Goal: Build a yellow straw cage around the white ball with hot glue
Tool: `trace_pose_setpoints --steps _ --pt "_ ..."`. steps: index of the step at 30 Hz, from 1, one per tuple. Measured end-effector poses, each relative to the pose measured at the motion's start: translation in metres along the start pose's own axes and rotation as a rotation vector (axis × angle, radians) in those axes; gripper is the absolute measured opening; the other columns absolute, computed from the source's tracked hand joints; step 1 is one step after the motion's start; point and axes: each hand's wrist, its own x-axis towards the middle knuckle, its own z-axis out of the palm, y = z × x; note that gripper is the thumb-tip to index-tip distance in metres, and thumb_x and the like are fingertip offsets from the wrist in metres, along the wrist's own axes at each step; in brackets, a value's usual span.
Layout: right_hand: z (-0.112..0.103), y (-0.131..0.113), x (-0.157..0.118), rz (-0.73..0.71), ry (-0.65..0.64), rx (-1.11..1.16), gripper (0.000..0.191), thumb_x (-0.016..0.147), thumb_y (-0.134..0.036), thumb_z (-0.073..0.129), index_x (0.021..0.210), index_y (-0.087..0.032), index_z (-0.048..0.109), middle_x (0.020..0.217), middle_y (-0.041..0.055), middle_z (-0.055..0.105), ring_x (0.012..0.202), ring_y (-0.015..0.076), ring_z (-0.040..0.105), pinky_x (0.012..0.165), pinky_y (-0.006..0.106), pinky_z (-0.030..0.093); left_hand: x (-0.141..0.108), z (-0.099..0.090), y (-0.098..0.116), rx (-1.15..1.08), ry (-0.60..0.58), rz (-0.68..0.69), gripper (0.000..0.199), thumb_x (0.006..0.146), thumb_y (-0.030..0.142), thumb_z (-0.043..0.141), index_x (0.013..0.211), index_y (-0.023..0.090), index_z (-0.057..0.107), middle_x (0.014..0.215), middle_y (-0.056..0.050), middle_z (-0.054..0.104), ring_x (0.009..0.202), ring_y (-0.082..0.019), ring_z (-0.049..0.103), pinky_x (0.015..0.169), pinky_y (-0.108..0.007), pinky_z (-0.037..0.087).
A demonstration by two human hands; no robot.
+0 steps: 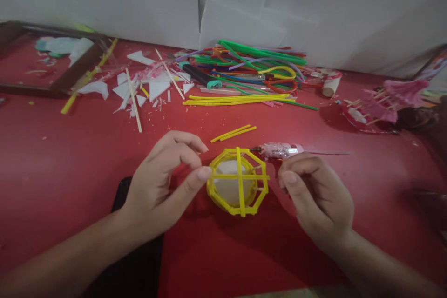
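In the head view an eight-sided frame of yellow pipe cleaners (240, 205), crossed by two yellow strips, stands in front of me. A pale round surface (226, 186) shows inside it. My left hand (171, 172) is at its left rim, thumb tip at the crossbar's end and fingers curved apart; whether the thumb presses on it I cannot tell. To the right of the frame, my right hand (314, 191) is closed in a pinch, and what lies between its fingertips is hidden. Two short yellow pieces (233, 133) lie just behind the frame.
Behind the frame lies a pink tool with a dark tip (281, 150). Farther back are long yellow pipe cleaners (240, 99), a coloured pile (258, 60), a black-handled cutter (197, 74) and white scraps (159, 88). A pink model (387, 102) stands right; a black flat object (139, 260) lies under my left arm.
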Motion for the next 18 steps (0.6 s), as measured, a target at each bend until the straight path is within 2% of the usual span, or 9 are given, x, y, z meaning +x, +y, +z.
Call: trace_pose_setpoints --steps 3,5,7,10,12,13,15,17,18 --pt "0.003 -0.004 0.001 0.080 0.044 -0.017 0.003 0.096 -0.022 0.061 0.097 -0.023 0.059 0.080 -0.0006 0.066 0.061 0.0109 0.062 0.051 0.023 0.051 0.001 0.001 -0.003 -0.104 0.055 -0.111 0.028 0.107 0.032 0.044 0.087 0.023 0.061 0.089 -0.001 0.064 0.079 -0.014 0.059 0.071 -0.028 0.050" --pt "0.002 -0.006 0.001 0.135 -0.012 -0.044 0.004 0.097 -0.027 0.060 0.098 -0.023 0.061 0.073 -0.0024 0.066 0.055 0.0101 0.060 0.046 0.021 0.048 0.001 0.002 -0.004 -0.141 0.052 -0.163 0.034 0.109 0.035 0.039 0.088 0.024 0.063 0.082 0.001 0.062 0.073 -0.014 0.058 0.067 -0.028 0.048" --pt "0.001 -0.007 0.002 0.190 -0.108 -0.064 0.013 0.100 -0.033 0.057 0.099 -0.022 0.063 0.070 -0.0028 0.066 0.051 0.0096 0.058 0.044 0.021 0.045 0.002 0.002 -0.004 -0.133 0.031 -0.155 0.034 0.108 0.034 0.041 0.084 0.022 0.062 0.081 0.001 0.060 0.073 -0.013 0.058 0.066 -0.027 0.047" --pt "-0.002 -0.007 0.004 0.214 -0.262 -0.121 0.023 0.101 -0.038 0.053 0.092 -0.021 0.066 0.065 -0.0031 0.064 0.051 0.0088 0.054 0.044 0.021 0.042 0.001 0.004 -0.004 -0.107 0.026 -0.102 0.026 0.105 0.029 0.049 0.081 0.020 0.055 0.090 0.000 0.061 0.079 -0.012 0.060 0.071 -0.024 0.050" --pt "-0.003 -0.007 0.006 0.195 -0.327 -0.157 0.031 0.102 -0.038 0.052 0.079 -0.020 0.064 0.060 -0.0038 0.058 0.051 0.0085 0.051 0.046 0.021 0.041 -0.003 0.008 -0.007 -0.120 0.004 -0.086 0.014 0.103 0.028 0.053 0.091 0.022 0.055 0.101 -0.002 0.063 0.089 -0.013 0.063 0.080 -0.026 0.054" --pt "-0.002 -0.007 0.006 0.185 -0.338 -0.161 0.033 0.102 -0.037 0.052 0.075 -0.020 0.062 0.059 -0.0039 0.057 0.051 0.0084 0.050 0.047 0.020 0.041 -0.005 0.010 -0.008 -0.139 0.001 -0.063 0.007 0.102 0.030 0.056 0.103 0.024 0.055 0.110 -0.004 0.063 0.097 -0.015 0.065 0.084 -0.028 0.056" --pt "-0.002 -0.007 0.007 0.172 -0.327 -0.142 0.033 0.101 -0.035 0.052 0.073 -0.020 0.062 0.058 -0.0039 0.058 0.052 0.0083 0.052 0.048 0.020 0.042 -0.008 0.014 -0.011 -0.166 -0.090 -0.032 0.041 0.095 0.040 0.068 0.128 0.026 0.048 0.131 -0.010 0.059 0.121 -0.023 0.063 0.098 -0.037 0.059" --pt "-0.001 -0.007 0.007 0.164 -0.301 -0.112 0.029 0.099 -0.034 0.056 0.074 -0.020 0.064 0.059 -0.0040 0.060 0.051 0.0082 0.053 0.047 0.020 0.042 -0.010 0.015 -0.012 -0.151 -0.169 0.026 0.073 0.086 0.052 0.078 0.143 0.026 0.039 0.143 -0.015 0.053 0.134 -0.031 0.057 0.108 -0.046 0.056" --pt "-0.001 -0.007 0.007 0.163 -0.290 -0.102 0.028 0.097 -0.033 0.058 0.074 -0.020 0.065 0.058 -0.0043 0.060 0.050 0.0079 0.053 0.046 0.019 0.042 -0.009 0.015 -0.012 -0.123 -0.199 0.054 0.081 0.082 0.055 0.080 0.145 0.025 0.039 0.144 -0.017 0.053 0.136 -0.033 0.056 0.109 -0.050 0.056"
